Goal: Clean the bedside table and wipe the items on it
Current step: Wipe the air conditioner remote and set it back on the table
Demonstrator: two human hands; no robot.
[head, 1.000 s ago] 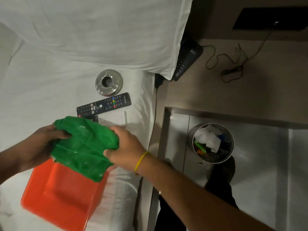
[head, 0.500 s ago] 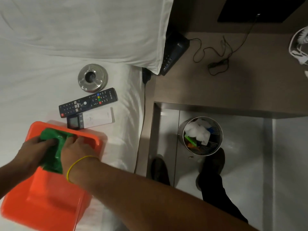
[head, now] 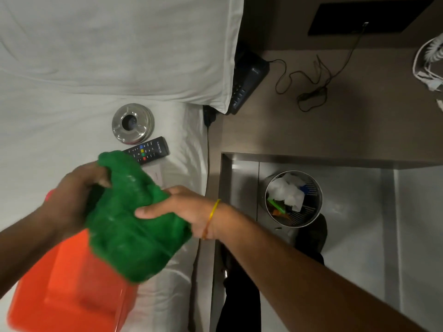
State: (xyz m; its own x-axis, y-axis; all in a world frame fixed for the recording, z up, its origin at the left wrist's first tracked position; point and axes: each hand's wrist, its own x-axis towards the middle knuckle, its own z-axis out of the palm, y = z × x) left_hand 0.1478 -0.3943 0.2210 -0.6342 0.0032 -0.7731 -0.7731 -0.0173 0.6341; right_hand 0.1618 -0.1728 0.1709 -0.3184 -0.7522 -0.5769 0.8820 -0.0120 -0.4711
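Note:
Both hands hold a green cloth (head: 134, 226) above an orange tub (head: 72, 291) that stands on the white bed. My left hand (head: 74, 195) grips the cloth's upper left part. My right hand (head: 182, 209), with a yellow band on the wrist, grips its right side. A round steel ashtray (head: 133, 123) and a black TV remote (head: 149, 149) lie on the sheet just beyond the cloth. A white remote (head: 155, 174) is mostly hidden behind the cloth. The brown bedside table (head: 335, 125) is to the right, with a black telephone (head: 247, 80) at its left edge.
A thin dark cable (head: 309, 85) lies coiled on the table top. A white coiled cord (head: 429, 61) is at the far right edge. A steel waste bin (head: 293, 198) with paper in it stands on the floor under the table. A white pillow (head: 115, 44) covers the bed's head.
The cloth was pressed down into the orange tub half a second ago. Both hands have lifted it out and hold it spread above the tub.

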